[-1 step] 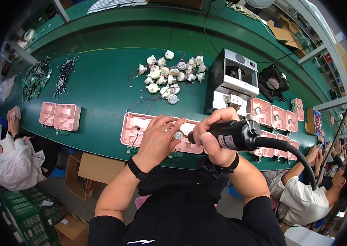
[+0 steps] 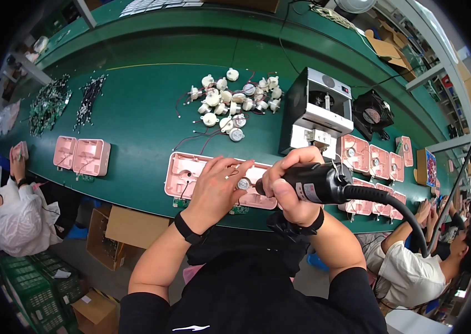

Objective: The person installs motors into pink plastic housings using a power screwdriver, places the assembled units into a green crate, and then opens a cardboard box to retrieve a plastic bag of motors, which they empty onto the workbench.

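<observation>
We noted no change: left hand still flat on pink tray, right hand gripping driver.

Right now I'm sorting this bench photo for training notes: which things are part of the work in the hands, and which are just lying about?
In use:
- left hand on the pink housing
- small round motor seated in it
- right hand gripping the black electric screwdriver

Lying about:
- pile of white motors
- grey box machine
- black fan
- pink housings at left
- circuit boards
</observation>
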Demonstrator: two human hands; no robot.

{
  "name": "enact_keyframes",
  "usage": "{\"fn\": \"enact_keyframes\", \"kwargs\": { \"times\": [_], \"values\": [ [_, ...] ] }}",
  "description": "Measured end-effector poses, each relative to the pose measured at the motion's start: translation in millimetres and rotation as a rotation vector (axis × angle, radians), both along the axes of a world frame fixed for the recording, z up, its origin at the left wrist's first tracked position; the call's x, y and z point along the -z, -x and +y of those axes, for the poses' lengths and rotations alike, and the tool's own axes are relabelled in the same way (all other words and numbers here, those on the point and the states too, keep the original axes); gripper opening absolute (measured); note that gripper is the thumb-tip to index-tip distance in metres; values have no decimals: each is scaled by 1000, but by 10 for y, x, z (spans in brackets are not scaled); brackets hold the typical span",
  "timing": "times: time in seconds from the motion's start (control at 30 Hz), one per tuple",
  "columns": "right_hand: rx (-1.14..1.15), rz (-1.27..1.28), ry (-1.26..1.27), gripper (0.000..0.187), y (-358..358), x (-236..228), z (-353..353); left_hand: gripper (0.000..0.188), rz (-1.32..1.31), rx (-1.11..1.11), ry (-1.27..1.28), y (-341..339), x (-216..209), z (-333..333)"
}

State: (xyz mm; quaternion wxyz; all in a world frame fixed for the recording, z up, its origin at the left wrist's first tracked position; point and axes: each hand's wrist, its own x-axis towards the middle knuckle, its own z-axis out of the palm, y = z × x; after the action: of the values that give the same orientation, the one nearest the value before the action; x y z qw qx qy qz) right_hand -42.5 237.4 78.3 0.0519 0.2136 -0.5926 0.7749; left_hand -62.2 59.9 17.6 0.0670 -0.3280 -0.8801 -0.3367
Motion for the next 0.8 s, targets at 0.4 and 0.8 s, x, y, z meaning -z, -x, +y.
{"fn": "enact_keyframes", "kwargs": {
  "times": [0.4, 0.8],
  "values": [
    [-51, 9, -96, 33, 87, 159, -109, 67, 18, -13, -45, 15, 44, -45],
    [185, 77, 32, 28, -32, -88, 249, 67, -20, -14, 56, -13, -126, 4]
  ]
}}
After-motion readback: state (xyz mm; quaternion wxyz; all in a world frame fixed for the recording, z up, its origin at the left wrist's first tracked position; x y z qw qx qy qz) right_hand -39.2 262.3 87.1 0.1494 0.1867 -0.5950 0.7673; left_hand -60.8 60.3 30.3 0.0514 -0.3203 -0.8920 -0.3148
